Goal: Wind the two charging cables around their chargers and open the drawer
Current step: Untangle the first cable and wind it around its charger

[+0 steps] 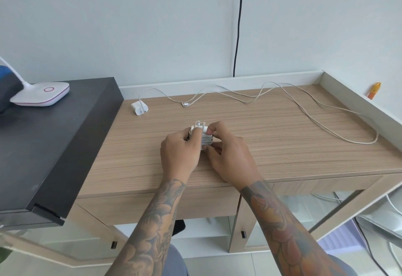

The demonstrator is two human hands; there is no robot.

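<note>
While both forearms reach forward, left hand [181,154] and right hand [228,156] grip the wound charger [203,133].

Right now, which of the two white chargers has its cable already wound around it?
The white charger held in both hands, mid-desk; the white charger near the black shelf has its pale cable sprawled across the wooden desk.

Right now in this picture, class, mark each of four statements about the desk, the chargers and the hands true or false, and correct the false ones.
1. Both the left hand and the right hand hold the white cable-wrapped charger. True.
2. The second white charger has its cable wound. False: its long pale cable lies loose across the wooden desk.
3. The wood-fronted drawer is open. False: shut.
4. A white lamp base sits on the black cabinet. True.
</note>
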